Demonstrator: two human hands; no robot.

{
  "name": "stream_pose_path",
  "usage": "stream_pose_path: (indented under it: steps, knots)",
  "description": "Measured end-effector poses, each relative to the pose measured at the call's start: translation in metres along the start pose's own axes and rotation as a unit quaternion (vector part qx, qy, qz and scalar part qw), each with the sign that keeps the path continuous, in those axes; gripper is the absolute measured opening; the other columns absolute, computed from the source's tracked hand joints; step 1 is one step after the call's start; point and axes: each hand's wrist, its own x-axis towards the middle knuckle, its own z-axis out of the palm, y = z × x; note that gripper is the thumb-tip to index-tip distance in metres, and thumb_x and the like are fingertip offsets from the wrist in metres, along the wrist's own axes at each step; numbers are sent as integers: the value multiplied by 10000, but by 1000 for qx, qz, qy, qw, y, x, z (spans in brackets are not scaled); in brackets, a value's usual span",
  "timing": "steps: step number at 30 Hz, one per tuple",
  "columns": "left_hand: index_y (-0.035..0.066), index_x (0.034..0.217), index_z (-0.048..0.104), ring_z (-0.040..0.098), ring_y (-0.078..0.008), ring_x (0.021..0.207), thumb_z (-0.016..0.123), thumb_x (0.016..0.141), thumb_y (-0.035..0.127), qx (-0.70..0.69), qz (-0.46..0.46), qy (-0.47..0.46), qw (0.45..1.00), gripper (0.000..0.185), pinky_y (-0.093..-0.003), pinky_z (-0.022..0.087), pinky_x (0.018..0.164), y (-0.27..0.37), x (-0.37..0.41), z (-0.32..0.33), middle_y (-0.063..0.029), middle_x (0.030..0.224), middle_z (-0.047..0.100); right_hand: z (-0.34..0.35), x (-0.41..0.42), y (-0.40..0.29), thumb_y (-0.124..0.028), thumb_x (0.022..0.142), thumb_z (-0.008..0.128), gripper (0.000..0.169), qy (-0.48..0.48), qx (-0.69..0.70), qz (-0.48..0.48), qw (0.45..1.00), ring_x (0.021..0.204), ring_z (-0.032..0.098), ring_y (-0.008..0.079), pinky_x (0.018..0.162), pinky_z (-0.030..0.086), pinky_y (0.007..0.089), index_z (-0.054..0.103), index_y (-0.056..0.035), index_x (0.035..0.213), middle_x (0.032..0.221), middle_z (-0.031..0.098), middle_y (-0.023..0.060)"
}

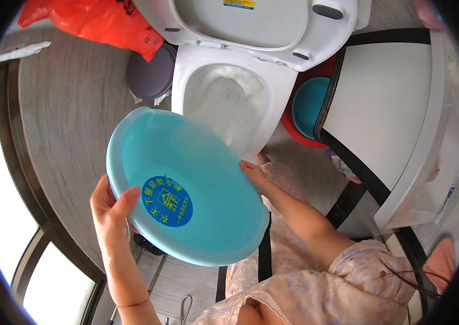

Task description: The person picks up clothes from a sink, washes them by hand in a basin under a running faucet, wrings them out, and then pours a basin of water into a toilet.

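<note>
A light blue plastic basin with a round dark blue sticker inside is tilted over the front of a white toilet bowl. Water streams from its far edge into the bowl. My left hand grips the rim at the left, thumb over the inner side. My right hand is at the basin's right edge, its fingers partly hidden by it. The toilet seat and lid stand raised behind the bowl.
Left of the toilet is a grey round bin under a red plastic bag. On the right, a smaller blue basin sits in a red one, beside a white washbasin counter. A dark-framed window is at the left.
</note>
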Motion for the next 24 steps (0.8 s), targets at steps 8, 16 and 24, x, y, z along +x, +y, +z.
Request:
stream_pose_path:
  steps: [8,16,24]
  knots:
    - [-56,835,528,420,-86,287,626,727,145,70,-20,-116,991,249,-186,271,250,74,22,59,-65,504,540,44,-57,-23,-287,876,494,295,-70,143,144,977,730,552,98,634,461,231,589,-44,1013,853,577,15]
    - [-43,821,527,418,-85,291,614,736,140,59,-31,-118,991,220,-181,275,253,60,4,47,-64,510,538,41,-74,-10,-311,900,449,348,-108,47,174,978,828,546,103,716,463,232,544,-52,1113,962,573,35]
    - [-40,976,528,519,-72,404,614,700,328,-32,8,-10,999,468,-181,445,350,-23,-52,-61,-79,679,603,37,-59,17,-384,877,459,484,-84,-85,69,990,980,512,155,831,407,262,461,-37,1215,1098,544,93]
